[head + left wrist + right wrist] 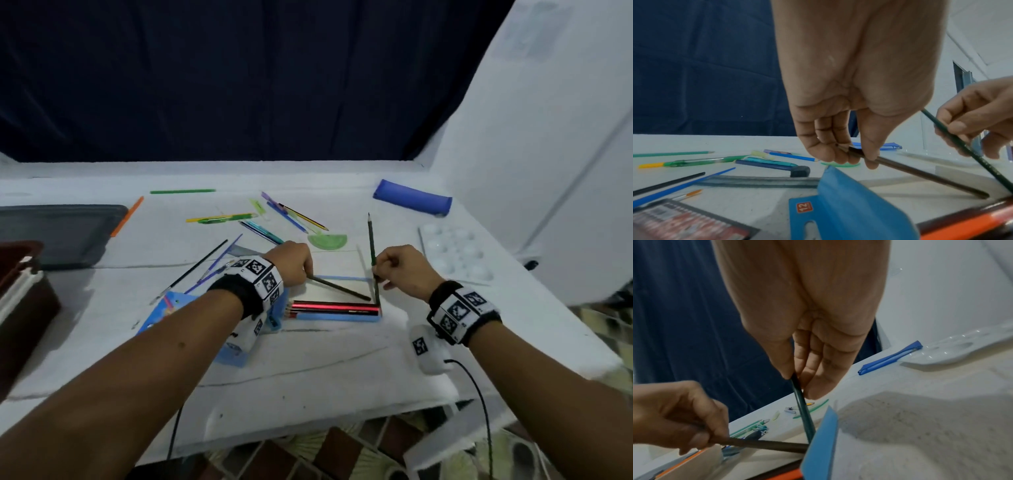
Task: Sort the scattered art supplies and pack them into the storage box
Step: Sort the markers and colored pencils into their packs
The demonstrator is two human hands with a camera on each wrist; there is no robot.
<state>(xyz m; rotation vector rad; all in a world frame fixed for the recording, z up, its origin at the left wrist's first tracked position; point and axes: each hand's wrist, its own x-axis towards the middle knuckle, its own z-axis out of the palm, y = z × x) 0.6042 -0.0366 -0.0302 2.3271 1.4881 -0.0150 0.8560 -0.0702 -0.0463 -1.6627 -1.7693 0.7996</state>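
At the centre of the head view sits the open blue box [337, 317], a shallow tray with a few red-and-black pencils [334, 307] already laid along its near edge. The left hand [289, 262] pinches a dark pencil [342, 289] by its upper end, its other end down inside the tray near the right corner. The right hand [399, 267] pinches a green pencil [371, 240] mid-shaft; it stands nearly upright, point up, with its lower end down at that same corner. In the left wrist view the two pencils [920, 174] and [970, 153] lean in toward that corner from opposite sides, and the thumb and fingertips [869, 155] close on the dark one. So I judge packing has begun but is early: only the few pencils are in, and these two are not yet laid flat. Much is left on the desk [308, 359]: above the box, a green protractor [327, 241], several pens and coloured pencils [222, 218], a brush [195, 272] at left, an orange pencil [126, 216] and a green one [182, 191] at upper left. A blue pouch [412, 198] lies at upper right with a white palette [455, 253] below it. A grey tray [54, 233] sits at the left edge.
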